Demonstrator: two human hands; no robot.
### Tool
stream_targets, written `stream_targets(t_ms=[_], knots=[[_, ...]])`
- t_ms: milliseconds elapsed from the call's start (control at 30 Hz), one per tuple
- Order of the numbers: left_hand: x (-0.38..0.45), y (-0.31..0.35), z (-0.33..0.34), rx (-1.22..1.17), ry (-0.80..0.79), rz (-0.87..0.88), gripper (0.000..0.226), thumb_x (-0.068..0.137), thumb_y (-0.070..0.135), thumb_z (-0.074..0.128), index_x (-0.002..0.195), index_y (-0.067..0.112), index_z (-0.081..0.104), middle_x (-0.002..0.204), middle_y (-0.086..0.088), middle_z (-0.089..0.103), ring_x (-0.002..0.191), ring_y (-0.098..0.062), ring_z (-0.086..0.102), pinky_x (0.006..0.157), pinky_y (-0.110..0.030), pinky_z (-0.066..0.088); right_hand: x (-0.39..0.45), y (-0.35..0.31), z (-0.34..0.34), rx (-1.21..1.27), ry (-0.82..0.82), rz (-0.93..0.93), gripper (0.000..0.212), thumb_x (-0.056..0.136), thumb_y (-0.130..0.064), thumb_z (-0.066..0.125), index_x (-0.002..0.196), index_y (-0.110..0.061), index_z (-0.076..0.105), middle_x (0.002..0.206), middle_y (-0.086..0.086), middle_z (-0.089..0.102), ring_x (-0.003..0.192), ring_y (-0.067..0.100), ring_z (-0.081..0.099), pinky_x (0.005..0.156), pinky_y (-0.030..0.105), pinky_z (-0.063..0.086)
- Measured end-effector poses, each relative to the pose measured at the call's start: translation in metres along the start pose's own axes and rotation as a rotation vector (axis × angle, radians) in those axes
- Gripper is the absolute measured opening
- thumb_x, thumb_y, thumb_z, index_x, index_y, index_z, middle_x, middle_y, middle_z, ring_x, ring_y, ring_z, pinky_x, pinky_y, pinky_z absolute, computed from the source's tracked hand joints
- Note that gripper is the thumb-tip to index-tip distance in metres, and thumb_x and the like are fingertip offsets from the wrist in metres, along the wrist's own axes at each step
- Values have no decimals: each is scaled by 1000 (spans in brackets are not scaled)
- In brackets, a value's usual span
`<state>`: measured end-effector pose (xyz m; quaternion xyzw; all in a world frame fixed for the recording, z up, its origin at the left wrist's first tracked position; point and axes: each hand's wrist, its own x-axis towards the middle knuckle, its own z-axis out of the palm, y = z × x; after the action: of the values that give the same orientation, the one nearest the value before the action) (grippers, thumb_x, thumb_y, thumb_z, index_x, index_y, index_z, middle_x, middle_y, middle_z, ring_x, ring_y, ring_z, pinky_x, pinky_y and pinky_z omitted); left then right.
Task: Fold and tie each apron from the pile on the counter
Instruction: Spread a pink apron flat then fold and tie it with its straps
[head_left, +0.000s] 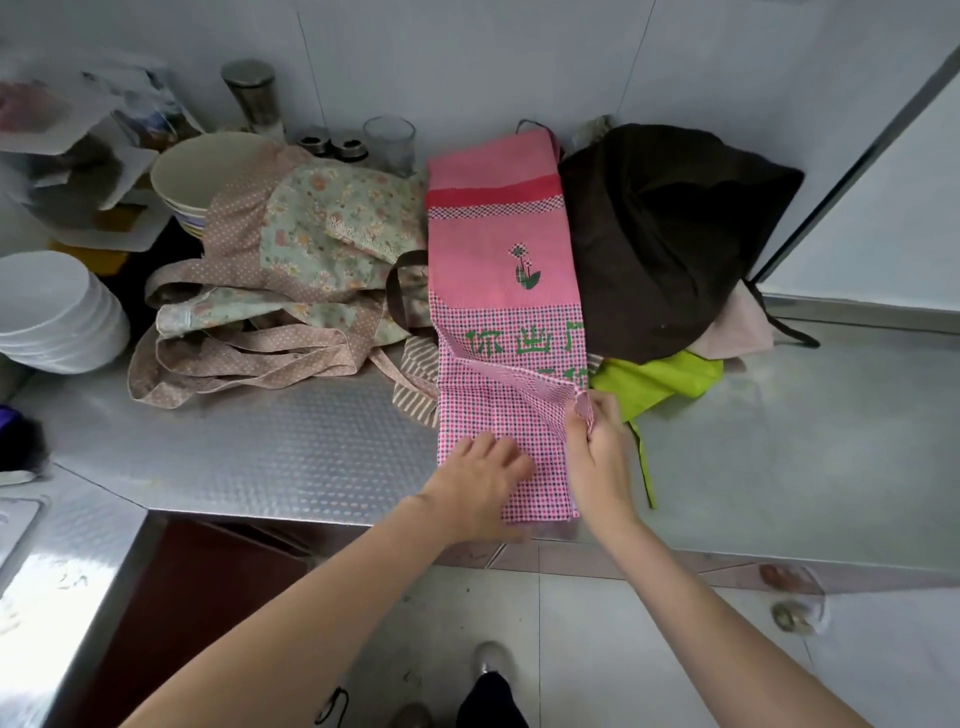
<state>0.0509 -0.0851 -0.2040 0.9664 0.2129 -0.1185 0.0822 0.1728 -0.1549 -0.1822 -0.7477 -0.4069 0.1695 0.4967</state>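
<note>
Long pink checked cotton apron with green lettering, lengthwise-folded, laid flat on embossed steel worktop, far end over the pile. Pinned flat by open left hand, probably against slipping; strap pinched in right hand, seemingly for tying. Beside it: floral apron, dark brown apron.

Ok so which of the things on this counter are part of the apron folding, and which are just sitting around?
Part of the job:
pink checked apron, pressed by the left hand, edge pinched by the right hand
floral apron
dark brown apron
lime green apron

Just lying about:
stacked bowls
white plates
glass
steel canister
</note>
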Motion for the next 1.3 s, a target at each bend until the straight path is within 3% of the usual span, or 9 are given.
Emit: stream_targets(t_ms=[133, 333, 500, 633, 800, 900, 1033, 1133, 1300], knots=[[12, 23, 1, 79, 24, 39, 43, 93, 40, 47, 123, 10, 41, 123, -7, 47, 111, -28, 51, 89, -39, 41, 6, -7, -9, 83, -6, 57, 20, 98, -21, 41, 81, -27, 48, 106, 19, 53, 89, 19, 49, 76, 19, 33], [23, 36, 13, -309, 467, 83, 18, 86, 33, 43, 84, 16, 50, 67, -1, 56, 46, -19, 54, 35, -22, 40, 17, 5, -13, 202, 85, 189, 12, 99, -19, 43, 88, -22, 48, 88, 2, 58, 79, 10, 51, 76, 25, 37], [29, 44, 27, -195, 317, 120, 29, 76, 26, 47, 85, 15, 73, 80, -5, 66, 68, -21, 64, 62, -24, 54, 3, 5, -17, -15, -199, 28, 17, 95, -22, 46, 91, -15, 61, 89, -1, 49, 76, 1, 49, 70, 1, 35], [2, 30, 15, -320, 222, 201, 26, 80, 15, 47, 88, 2, 69, 89, -17, 68, 79, -30, 66, 71, -28, 50, -5, 25, -16, -475, -570, -236, 54, 81, -12, 52, 135, -22, 50, 116, 2, 44, 109, 15, 42, 98, 24, 35], [-30, -27, 13, -763, 459, -401, 17, 82, 2, 51, 81, 5, 67, 80, -6, 68, 76, -23, 62, 70, -17, 37, -19, 44, -2, -1000, -535, -402, 85, 52, -14, 83, 132, -18, 53, 113, 10, 56, 99, 28, 58, 77, 40, 50], [-14, -50, 8, -1263, 525, -691, 23, 90, -6, 47, 78, 11, 58, 87, -8, 64, 85, -26, 63, 89, -37, 50, -25, 53, 1, -1006, -656, -436, 74, 77, -28, 65, 144, -21, 34, 136, 10, 41, 124, 31, 42, 97, 45, 36], [10, -49, -1, -1463, 485, -810, 11, 94, 12, 52, 84, 16, 48, 91, -1, 58, 99, -27, 59, 94, -41, 48, -10, 40, -7, -539, -597, -146, 75, 75, -72, 31, 131, -28, 52, 136, -7, 33, 130, 13, 23, 110, 36, 18], [20, -50, -3, -1598, 600, -988, 11, 91, 13, 57, 88, 13, 46, 103, -10, 59, 98, -28, 59, 95, -43, 48, 26, 48, -12, -312, -209, 133, 53, 87, -48, 52, 122, -9, 57, 124, 5, 48, 123, 22, 40, 105, 34, 28], [28, -49, -8, -1884, 503, -987, 26, 94, 7, 50, 69, 9, 46, 80, -11, 60, 71, -24, 58, 78, -43, 51, 60, 52, -2, 52, -134, 563, 16, 87, -8, 61, 101, -3, 55, 102, 17, 64, 91, 27, 61, 90, 46, 49]])
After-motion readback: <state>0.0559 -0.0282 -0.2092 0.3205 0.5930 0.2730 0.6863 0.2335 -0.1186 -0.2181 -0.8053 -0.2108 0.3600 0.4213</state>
